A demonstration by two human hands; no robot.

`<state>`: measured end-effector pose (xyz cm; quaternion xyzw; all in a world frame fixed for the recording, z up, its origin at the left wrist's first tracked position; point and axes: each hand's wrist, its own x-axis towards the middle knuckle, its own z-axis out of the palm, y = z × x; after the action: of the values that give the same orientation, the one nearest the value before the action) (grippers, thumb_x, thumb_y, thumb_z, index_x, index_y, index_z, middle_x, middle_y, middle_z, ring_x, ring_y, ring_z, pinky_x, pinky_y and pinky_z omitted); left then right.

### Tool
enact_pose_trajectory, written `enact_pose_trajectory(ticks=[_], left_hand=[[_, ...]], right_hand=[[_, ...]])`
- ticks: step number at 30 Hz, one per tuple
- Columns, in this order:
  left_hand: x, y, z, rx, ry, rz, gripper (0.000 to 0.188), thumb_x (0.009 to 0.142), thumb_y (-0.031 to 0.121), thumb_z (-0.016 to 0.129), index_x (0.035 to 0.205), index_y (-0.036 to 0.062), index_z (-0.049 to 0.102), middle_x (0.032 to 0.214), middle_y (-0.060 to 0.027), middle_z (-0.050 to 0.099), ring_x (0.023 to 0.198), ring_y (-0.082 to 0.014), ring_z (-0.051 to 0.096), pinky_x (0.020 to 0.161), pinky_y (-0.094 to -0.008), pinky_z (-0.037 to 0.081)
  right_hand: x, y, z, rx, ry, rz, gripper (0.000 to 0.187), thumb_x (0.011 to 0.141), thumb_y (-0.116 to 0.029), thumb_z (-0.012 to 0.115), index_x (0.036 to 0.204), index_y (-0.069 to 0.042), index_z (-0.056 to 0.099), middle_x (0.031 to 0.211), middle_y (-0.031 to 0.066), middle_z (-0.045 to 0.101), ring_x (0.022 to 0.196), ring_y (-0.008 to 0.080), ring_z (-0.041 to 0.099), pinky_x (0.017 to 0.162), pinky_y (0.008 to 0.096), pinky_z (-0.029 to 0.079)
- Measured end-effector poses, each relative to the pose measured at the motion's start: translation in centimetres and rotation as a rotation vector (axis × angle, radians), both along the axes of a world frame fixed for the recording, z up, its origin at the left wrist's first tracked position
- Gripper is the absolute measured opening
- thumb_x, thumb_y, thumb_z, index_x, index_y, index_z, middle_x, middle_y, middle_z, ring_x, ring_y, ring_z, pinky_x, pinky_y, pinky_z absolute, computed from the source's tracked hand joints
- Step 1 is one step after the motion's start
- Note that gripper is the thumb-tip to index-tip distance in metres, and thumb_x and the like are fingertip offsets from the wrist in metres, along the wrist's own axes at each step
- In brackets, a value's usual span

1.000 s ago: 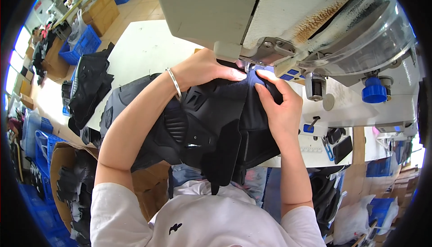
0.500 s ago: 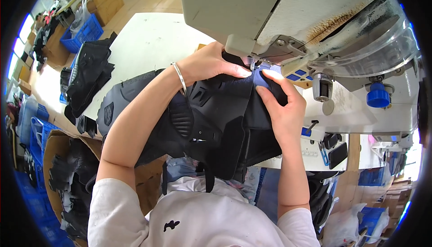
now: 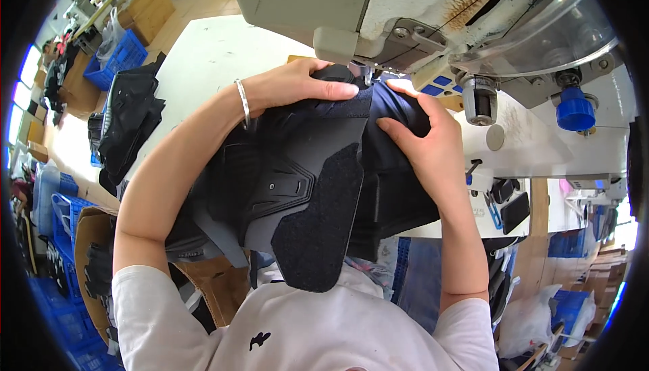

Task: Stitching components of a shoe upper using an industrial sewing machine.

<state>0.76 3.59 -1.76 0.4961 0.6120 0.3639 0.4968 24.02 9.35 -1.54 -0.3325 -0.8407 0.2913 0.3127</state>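
Note:
A black padded fabric piece [image 3: 284,141] with moulded panels and a fuzzy dark patch [image 3: 314,236] hangs over the table's near edge toward my lap. Its far edge lies under the presser foot [image 3: 362,70] of a white sewing machine [image 3: 297,6]. My left hand [image 3: 307,87], below a silver bangle, grips the piece left of the needle, thumb pressed flat on top. On the other side my right hand [image 3: 429,138] pinches a dark blue-black fold between thumb and fingers. Some fingertips of both hands are hidden by fabric or the machine.
Dark cut pieces [image 3: 132,114] are stacked at the table's left. Below them stands a cardboard box [image 3: 94,236] of black pieces. A phone [image 3: 516,212] and blue-handled snips [image 3: 495,214] lie on the right. The machine's blue knob [image 3: 574,111] juts out above the table.
The fabric piece has turned and shifted, so its fuzzy patch now faces up near my lap. Both hands have moved with it, still gripping beside the needle. The view has shifted slightly.

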Motion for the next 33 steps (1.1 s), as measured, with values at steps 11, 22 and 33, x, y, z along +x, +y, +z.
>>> enact_pose_trajectory(ticks=[11, 22, 33], left_hand=[[-0.2, 0.1, -0.2, 0.510, 0.481, -0.016, 0.053, 0.069, 0.049, 0.076, 0.107, 0.0135, 0.066, 0.111, -0.0116, 0.065, 0.107, -0.0256, 0.058, 0.095, -0.0318, 0.041], [-0.5, 0.5, -0.4, 0.518, 0.447, -0.023, 0.054, 0.068, 0.048, 0.077, 0.107, 0.0124, 0.066, 0.111, -0.0127, 0.065, 0.107, -0.0261, 0.058, 0.095, -0.0320, 0.041], [-0.3, 0.5, 0.9, 0.363, 0.298, -0.092, 0.041, 0.074, 0.037, 0.076, 0.104, 0.0099, 0.068, 0.102, -0.0029, 0.068, 0.097, -0.0173, 0.061, 0.090, -0.0282, 0.044]], right_hand=[[-0.5, -0.9, -0.1, -0.129, 0.106, 0.024, 0.041, 0.075, -0.011, 0.073, 0.113, -0.003, 0.062, 0.110, 0.0103, 0.064, 0.105, 0.0200, 0.059, 0.095, 0.0299, 0.041], [-0.5, -0.7, -0.1, -0.148, 0.088, 0.018, 0.040, 0.076, -0.012, 0.072, 0.113, -0.002, 0.062, 0.110, 0.0108, 0.064, 0.105, 0.0195, 0.059, 0.095, 0.0296, 0.041], [-0.6, 0.6, -0.3, -0.097, 0.062, 0.001, 0.039, 0.079, -0.018, 0.070, 0.113, 0.000, 0.064, 0.108, 0.0113, 0.067, 0.102, 0.0172, 0.061, 0.094, 0.0281, 0.041]])
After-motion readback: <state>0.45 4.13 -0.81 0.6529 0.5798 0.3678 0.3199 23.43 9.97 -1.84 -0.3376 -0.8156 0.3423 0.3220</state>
